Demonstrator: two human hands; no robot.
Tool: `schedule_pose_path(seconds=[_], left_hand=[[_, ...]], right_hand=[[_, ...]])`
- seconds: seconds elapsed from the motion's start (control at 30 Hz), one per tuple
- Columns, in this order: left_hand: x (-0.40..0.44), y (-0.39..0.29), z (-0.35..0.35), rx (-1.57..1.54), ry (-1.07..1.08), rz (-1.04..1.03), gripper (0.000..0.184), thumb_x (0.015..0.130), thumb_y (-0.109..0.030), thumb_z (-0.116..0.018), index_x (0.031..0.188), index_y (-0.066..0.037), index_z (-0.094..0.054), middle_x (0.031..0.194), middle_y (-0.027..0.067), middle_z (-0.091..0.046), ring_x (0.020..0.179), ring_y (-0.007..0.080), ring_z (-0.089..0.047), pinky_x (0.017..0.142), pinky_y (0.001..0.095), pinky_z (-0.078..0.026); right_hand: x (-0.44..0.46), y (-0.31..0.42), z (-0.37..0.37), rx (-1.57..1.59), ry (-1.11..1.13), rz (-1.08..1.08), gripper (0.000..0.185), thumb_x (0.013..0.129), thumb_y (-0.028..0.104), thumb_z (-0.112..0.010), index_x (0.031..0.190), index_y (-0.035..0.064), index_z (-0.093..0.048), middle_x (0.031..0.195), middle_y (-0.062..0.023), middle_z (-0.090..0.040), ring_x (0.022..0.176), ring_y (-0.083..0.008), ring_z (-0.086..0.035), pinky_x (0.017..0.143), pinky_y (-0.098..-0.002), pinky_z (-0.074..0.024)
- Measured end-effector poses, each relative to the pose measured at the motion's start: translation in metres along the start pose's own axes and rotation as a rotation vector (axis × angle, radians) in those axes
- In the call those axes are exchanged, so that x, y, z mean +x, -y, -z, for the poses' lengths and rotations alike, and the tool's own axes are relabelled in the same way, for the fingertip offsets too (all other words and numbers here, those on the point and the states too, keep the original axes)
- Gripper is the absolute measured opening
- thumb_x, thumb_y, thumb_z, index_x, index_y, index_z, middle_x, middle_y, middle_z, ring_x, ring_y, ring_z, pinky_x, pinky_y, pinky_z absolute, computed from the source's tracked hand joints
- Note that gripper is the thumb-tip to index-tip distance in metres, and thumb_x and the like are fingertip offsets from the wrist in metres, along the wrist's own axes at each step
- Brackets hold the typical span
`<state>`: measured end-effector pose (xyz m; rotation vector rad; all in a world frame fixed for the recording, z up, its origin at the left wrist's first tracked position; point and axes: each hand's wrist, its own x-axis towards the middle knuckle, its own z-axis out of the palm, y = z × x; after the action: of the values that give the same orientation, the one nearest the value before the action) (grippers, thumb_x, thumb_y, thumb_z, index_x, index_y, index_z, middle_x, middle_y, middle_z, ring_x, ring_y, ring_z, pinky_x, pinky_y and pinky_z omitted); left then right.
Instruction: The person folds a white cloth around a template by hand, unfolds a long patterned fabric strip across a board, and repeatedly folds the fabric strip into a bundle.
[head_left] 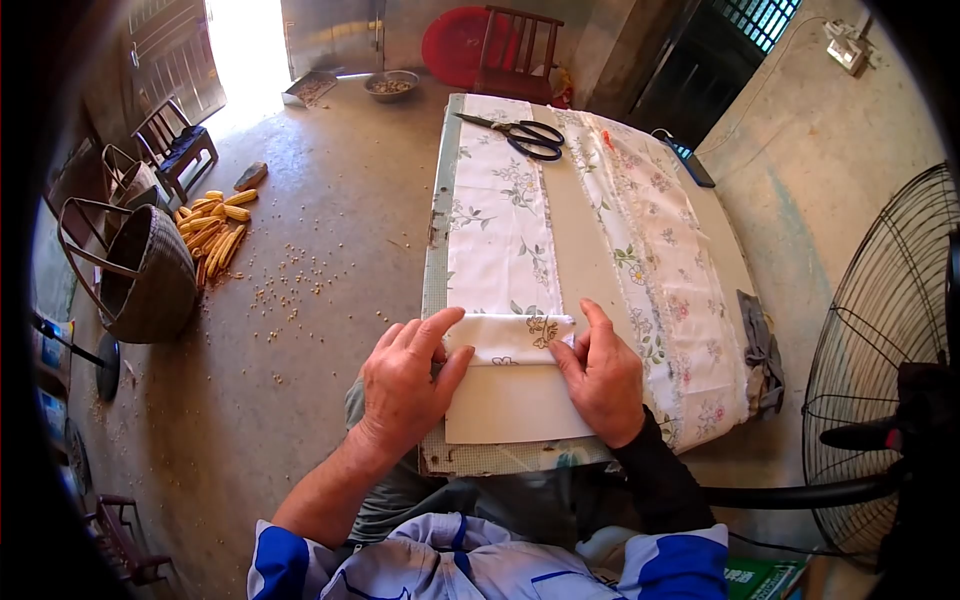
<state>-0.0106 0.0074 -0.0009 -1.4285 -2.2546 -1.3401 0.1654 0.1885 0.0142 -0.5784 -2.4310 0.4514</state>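
Observation:
A long white floral fabric strip [500, 220] lies lengthwise on the table, its near end folded over into a flat band [505, 335]. My left hand [408, 378] pinches the band's left end between thumb and forefinger. At its right end, my right hand [606, 378] grips the fold with the thumb on top and the forefinger pointing forward. Bare beige cardboard [515, 405] shows just below the band. Black-handled scissors [530, 137] rest on the strip's far end, blades pointing left.
More floral fabric [670, 270] covers the table's right side, near a phone [697, 168]. A large fan [885, 370] stands at right. On the floor at left are corn cobs [212, 228], loose kernels and a woven basket [150, 280]. A red chair [515, 60] stands beyond the table.

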Motion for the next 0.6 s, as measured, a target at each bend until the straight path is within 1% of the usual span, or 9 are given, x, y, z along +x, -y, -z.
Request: schedule_pose_path(seconds=[0.07,0.17,0.27,0.37,0.47,0.57,0.6], left_hand=[[0.0,-0.002,0.001,0.021,0.016,0.009,0.029,0.086,-0.007,-0.082,0.114,-0.007,-0.074,0.08,0.0073,-0.065,0.076,0.0271,-0.063,0.073,0.0403,-0.054],[-0.002,0.001,-0.001,0.02,-0.015,-0.04,0.013,0.087,-0.008,-0.082,0.098,-0.008,-0.075,0.083,0.0074,-0.067,0.078,0.0298,-0.064,0.073,0.0414,-0.054],[-0.003,0.001,-0.002,-0.004,-0.03,-0.029,0.007,0.088,-0.009,-0.082,0.092,-0.008,-0.076,0.084,0.0071,-0.067,0.079,0.0304,-0.065,0.073,0.0413,-0.054],[-0.003,0.002,-0.002,0.0,-0.027,-0.04,0.009,0.087,-0.009,-0.082,0.093,-0.008,-0.076,0.083,0.0071,-0.067,0.079,0.0303,-0.065,0.073,0.0411,-0.054],[-0.003,0.003,-0.005,0.001,-0.041,-0.04,0.009,0.086,-0.009,-0.082,0.093,-0.008,-0.076,0.083,0.0074,-0.067,0.079,0.0304,-0.065,0.073,0.0414,-0.054],[-0.002,0.0,-0.006,0.021,-0.048,-0.044,0.01,0.085,-0.007,-0.082,0.092,-0.008,-0.075,0.083,0.0079,-0.066,0.078,0.0304,-0.065,0.073,0.0424,-0.054],[-0.002,0.001,-0.006,0.025,-0.033,-0.043,0.01,0.086,-0.009,-0.082,0.093,-0.008,-0.075,0.084,0.008,-0.066,0.08,0.0305,-0.065,0.073,0.0426,-0.054]], right_hand=[[0.0,0.0,-0.001,-0.013,-0.008,0.006,0.061,0.091,0.012,-0.082,0.142,-0.0058,-0.054,0.08,-0.0101,-0.066,0.073,-0.0304,-0.068,0.066,-0.041,-0.0549],[-0.001,0.001,-0.002,-0.016,-0.014,0.013,0.06,0.092,0.013,-0.081,0.142,-0.0053,-0.054,0.082,-0.0122,-0.066,0.074,-0.0321,-0.068,0.068,-0.0418,-0.0552],[-0.001,0.004,-0.002,-0.083,-0.017,0.024,0.056,0.092,0.012,-0.08,0.14,-0.0046,-0.056,0.098,-0.0169,-0.068,0.086,-0.0336,-0.069,0.072,-0.0406,-0.0561],[0.0,0.013,0.005,-0.218,-0.003,0.08,0.054,0.092,0.015,-0.08,0.138,-0.0042,-0.058,0.119,-0.0207,-0.067,0.103,-0.0372,-0.068,0.086,-0.0436,-0.0558],[0.0,0.03,0.008,-0.163,0.036,0.245,0.06,0.095,0.028,-0.078,0.141,-0.0048,-0.058,0.142,-0.0228,-0.06,0.128,-0.0411,-0.06,0.107,-0.0506,-0.0476],[-0.006,0.048,-0.005,-0.086,0.22,0.376,0.077,0.098,0.049,-0.071,0.148,-0.0062,-0.054,0.156,-0.025,-0.052,0.148,-0.0426,-0.045,0.123,-0.0564,-0.0312],[-0.007,0.051,-0.011,-0.075,0.262,0.366,0.084,0.096,0.055,-0.07,0.151,-0.0066,-0.051,0.16,-0.0261,-0.047,0.151,-0.0427,-0.04,0.125,-0.0565,-0.0276]])
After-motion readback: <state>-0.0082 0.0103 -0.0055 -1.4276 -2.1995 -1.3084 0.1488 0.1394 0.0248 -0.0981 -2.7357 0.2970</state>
